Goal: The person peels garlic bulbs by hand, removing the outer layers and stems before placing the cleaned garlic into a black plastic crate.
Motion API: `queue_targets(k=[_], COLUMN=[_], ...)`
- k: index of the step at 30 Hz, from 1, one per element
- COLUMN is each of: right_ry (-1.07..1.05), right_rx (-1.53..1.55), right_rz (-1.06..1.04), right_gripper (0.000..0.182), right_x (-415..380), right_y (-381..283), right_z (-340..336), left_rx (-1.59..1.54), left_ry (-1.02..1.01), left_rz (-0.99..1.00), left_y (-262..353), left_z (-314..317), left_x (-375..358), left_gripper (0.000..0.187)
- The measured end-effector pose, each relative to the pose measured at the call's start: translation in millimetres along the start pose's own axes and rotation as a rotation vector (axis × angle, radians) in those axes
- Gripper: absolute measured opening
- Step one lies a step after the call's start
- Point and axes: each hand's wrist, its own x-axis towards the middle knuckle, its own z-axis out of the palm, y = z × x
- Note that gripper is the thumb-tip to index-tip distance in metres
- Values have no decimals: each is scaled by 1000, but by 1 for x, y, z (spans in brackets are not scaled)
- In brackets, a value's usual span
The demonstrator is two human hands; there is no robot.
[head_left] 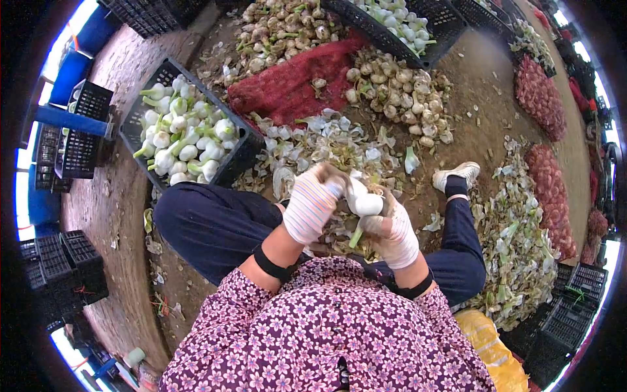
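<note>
Right hand [390, 236]: gloved; fingers grasping one bulb [368, 204], white, held in front of the body between the two hands. Stem [356, 237]: pale green, pointing down toward the wearer, below the fingers.

Left hand [317, 202]: gloved; fingers bent beside a white piece [354, 185] at the upper side of the bulb. Whether they are clenched on it, cannot tell; whether skin or garlic, likewise.

Left glove [305, 212]: white, pastel stripes. Right glove [400, 247]: white, soiled at the fingers. Black bands [273, 263], one per forearm.

Shirt [326, 326]: dark purple, floral. Trousers [209, 222]: navy, knees spread. Shoe [457, 175]: white, on the ground at right.

Peelings [320, 147]: loose, on the ground beyond the hands; a further heap [516, 242] at right.

Crate [243, 157]: black, beyond the left knee, filled with white bulbs [186, 130], some with green stems.

Red mesh [294, 81]: spread on the ground between two piles of brownish bulbs, one farther off [287, 32], one at right [405, 91].

Second crate [385, 39]: black, tilted, far side, holding white bulbs.

Red sacks [552, 196]: full, at far right. Yellow sack [493, 353]: beside the wearer, lower right.
</note>
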Motion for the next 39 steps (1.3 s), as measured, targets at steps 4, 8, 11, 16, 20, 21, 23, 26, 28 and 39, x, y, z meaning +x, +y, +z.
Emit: queue_targets(k=[4,8,11,16,20,21,23,26,28,39], right_ry=[57,7,-141,-98,-47,-41,-36,48,109,-224], right_rx=[-124,13,306,69,-965,-1009,-1055,-807,-159,-596], right_rz=[-80,95,140,1,-423,-309,-192,-365,52,-500], right_gripper=[57,63,64,76,80,79,77,71,67,75], right_x=[16,11,-3,8,20,16,15,20,27,182], right_y=[1,-6,-17,-3,15,11,10,25,17,-17], right_z=[1,-6,3,3,-6,-2,5,-5,-10,44], left_rx=[-258,-511,-988,-703,100,-110,33,-493,-439,-152], left_ry=[4,-101,219,-84,-256,-137,-95,102,241,197], left_rz=[-87,-93,-149,35,-20,-119,-106,-222,-191,-459], left_y=[3,-5,0,1,30,6,-21,-35,-34,-138], left_z=[6,0,-28,-29,2,12,0,-15,-29,-38], left_x=[-5,0,32,24,-3,0,16,32,41,81], left_gripper=[18,21,22,35,36,28,27,22,22,25])
